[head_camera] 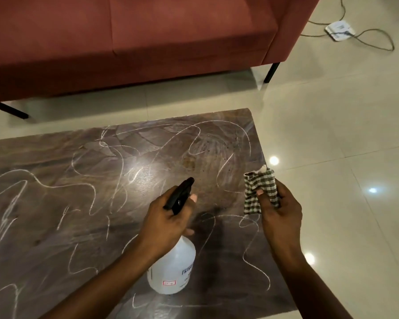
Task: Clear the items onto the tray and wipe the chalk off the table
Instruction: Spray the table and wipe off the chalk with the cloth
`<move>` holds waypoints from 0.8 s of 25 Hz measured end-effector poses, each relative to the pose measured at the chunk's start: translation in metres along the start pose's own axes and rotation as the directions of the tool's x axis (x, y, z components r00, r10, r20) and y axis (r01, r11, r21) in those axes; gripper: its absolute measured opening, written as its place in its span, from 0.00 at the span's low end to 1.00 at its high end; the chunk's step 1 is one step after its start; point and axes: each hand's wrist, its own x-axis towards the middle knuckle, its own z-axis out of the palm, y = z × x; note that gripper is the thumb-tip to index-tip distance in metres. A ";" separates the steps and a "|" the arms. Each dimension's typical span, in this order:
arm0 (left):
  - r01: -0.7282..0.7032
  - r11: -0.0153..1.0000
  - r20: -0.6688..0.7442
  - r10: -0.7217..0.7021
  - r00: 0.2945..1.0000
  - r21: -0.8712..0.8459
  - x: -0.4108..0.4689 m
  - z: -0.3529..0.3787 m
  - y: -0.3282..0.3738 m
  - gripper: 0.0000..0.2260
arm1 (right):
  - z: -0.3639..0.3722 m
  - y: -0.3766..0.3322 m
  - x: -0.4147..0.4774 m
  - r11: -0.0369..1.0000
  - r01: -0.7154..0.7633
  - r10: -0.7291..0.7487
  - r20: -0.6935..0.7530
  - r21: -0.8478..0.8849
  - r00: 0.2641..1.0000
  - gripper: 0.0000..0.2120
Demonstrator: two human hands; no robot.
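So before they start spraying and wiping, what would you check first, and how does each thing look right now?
1. Spray bottle gripped: ok, the left hand is wrapped around its neck at the black trigger head.
2. Nozzle aimed at the chalk: ok, it points out over the table.
3. Cloth ready: ok, the right hand holds the checked cloth, bunched up above the table's right edge.
4. Liquid in the bottle: cannot tell, the white body hides the level.
5. Tabletop cleared of items: ok in the part seen; only chalk scribbles show.
6. Tray: cannot tell, none is in view.
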 end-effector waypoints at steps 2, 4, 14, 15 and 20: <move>0.034 0.999 0.017 -0.034 0.999 0.025 0.002 -0.005 -0.009 0.08 | -0.001 0.006 0.010 0.999 0.023 -0.024 -0.043 -0.025 0.999 0.18; 0.054 0.998 0.011 -0.054 0.998 0.024 -0.001 -0.009 -0.013 0.08 | 0.000 0.010 0.022 0.997 0.049 -0.053 -0.057 -0.055 0.997 0.19; 0.021 1.000 -0.026 -0.021 0.999 -0.007 0.040 0.001 0.003 0.03 | 0.027 0.038 0.099 0.855 0.305 -0.301 0.078 -0.419 0.951 0.27; 0.009 1.000 -0.008 -0.009 1.000 -0.008 0.050 0.004 0.009 0.04 | 0.034 0.044 0.117 0.792 0.351 -0.324 0.143 -0.500 0.935 0.27; -0.052 0.998 0.098 0.054 0.994 -0.024 0.090 0.012 0.023 0.07 | 0.079 0.071 0.074 0.416 0.747 -0.482 0.571 -0.519 0.665 0.23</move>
